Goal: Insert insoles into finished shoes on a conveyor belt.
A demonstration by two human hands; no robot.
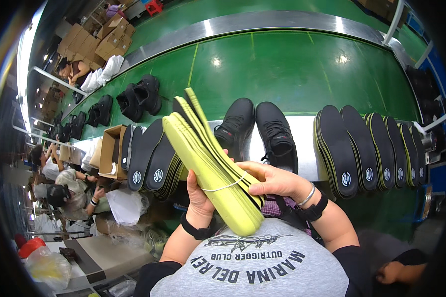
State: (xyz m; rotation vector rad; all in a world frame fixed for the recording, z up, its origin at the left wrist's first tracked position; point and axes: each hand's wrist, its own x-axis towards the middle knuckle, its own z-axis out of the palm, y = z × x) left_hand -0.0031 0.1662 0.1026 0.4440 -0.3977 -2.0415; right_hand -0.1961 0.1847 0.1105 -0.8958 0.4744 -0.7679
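A thick bundle of yellow-green shoe insoles (203, 161) with black layers between them is held tilted in front of my chest. A thin white band (218, 188) runs around its middle. My left hand (199, 197) grips the bundle from its left side. On the other side, my right hand (278, 180) is closed at the bundle's edge close to the band, thumb lying along it. Just beyond stand two black lace-up shoes, the left shoe (237, 121) and the right shoe (276, 133), side by side on the metal ledge.
Stacks of black-topped insoles (334, 148) line the ledge at right, with more insoles (151, 153) at left beside a cardboard box (115, 151). Further off, black shoes (146, 94) stand on the green conveyor belt (267, 64). Co-workers sit at left; another person's hand (391, 272) shows at lower right.
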